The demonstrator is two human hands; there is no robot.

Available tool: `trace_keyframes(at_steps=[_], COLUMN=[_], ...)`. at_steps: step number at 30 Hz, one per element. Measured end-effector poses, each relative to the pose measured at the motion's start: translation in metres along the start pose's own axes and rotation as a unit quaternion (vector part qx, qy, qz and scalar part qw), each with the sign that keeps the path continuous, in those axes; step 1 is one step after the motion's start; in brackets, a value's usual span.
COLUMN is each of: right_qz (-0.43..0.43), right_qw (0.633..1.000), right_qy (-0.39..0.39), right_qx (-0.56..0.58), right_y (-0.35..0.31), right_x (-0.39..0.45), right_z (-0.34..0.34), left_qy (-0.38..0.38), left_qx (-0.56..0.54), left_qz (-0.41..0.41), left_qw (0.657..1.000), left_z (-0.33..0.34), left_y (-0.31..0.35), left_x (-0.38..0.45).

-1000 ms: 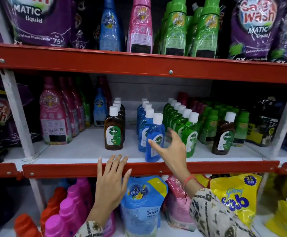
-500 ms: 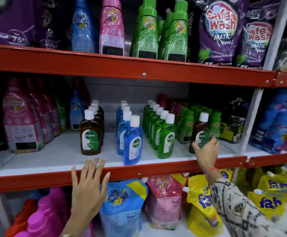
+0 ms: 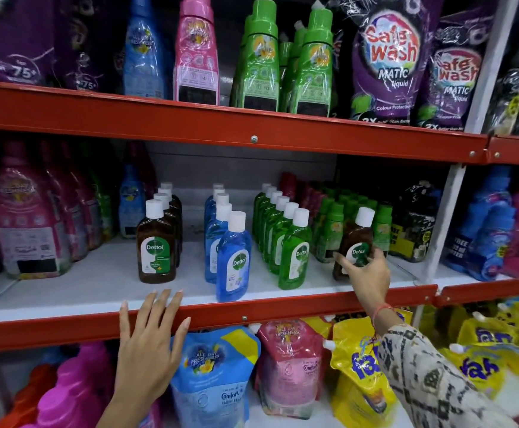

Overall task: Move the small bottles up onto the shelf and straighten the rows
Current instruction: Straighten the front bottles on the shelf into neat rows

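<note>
Three rows of small white-capped bottles stand on the middle shelf [image 3: 97, 282]: a brown row [image 3: 156, 245] at left, a blue row [image 3: 233, 261] in the middle, a green row [image 3: 293, 251] to its right. A lone brown bottle [image 3: 356, 239] stands further right, among small green-capped bottles. My right hand [image 3: 366, 273] wraps its thumb and fingers around the lower part of this lone brown bottle. My left hand [image 3: 151, 338] rests flat, fingers spread, on the shelf's red front rail [image 3: 252, 316], holding nothing.
Large pink bottles [image 3: 29, 227] fill the shelf's left end, dark pouches [image 3: 412, 220] its right. Tall bottles and purple pouches stand on the shelf above [image 3: 252, 131]. Below hang blue, pink and yellow refill pouches [image 3: 218, 372]. A white upright [image 3: 443, 217] divides the bays.
My right hand has travelled from the blue front bottle rightward to the lone brown bottle and closed around it. The view has panned right. My left hand stays on the rail.
</note>
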State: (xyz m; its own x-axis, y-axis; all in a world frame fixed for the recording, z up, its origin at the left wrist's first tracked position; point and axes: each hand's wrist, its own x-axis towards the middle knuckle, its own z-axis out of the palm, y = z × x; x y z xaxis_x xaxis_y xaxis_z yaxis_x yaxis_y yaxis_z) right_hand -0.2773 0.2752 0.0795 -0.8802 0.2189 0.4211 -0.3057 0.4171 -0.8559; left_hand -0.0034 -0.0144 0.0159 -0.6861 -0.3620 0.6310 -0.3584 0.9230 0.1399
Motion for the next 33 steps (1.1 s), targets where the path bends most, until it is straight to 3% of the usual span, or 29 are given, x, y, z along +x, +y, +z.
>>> trace_keyframes(at_steps=[10, 20, 33], right_qz=[-0.106, -0.134, -0.078], right_qw=[0.989, 0.953, 0.962], right_qy=[-0.077, -0.212, -0.262], right_qx=[0.068, 0.167, 0.016], right_y=[-0.087, -0.172, -0.200], right_x=[-0.104, -0.199, -0.224], right_z=[-0.033, 0.058, 0.149], left_qy=[-0.001, 0.000, -0.016], left_qx=[0.015, 0.050, 0.032], left_qz=[-0.002, -0.044, -0.037], left_qw=[1.000, 0.998, 0.999], left_z=[-0.006, -0.031, -0.033], left_y=[-0.006, -0.073, -0.085], left_x=[-0.006, -0.017, -0.019])
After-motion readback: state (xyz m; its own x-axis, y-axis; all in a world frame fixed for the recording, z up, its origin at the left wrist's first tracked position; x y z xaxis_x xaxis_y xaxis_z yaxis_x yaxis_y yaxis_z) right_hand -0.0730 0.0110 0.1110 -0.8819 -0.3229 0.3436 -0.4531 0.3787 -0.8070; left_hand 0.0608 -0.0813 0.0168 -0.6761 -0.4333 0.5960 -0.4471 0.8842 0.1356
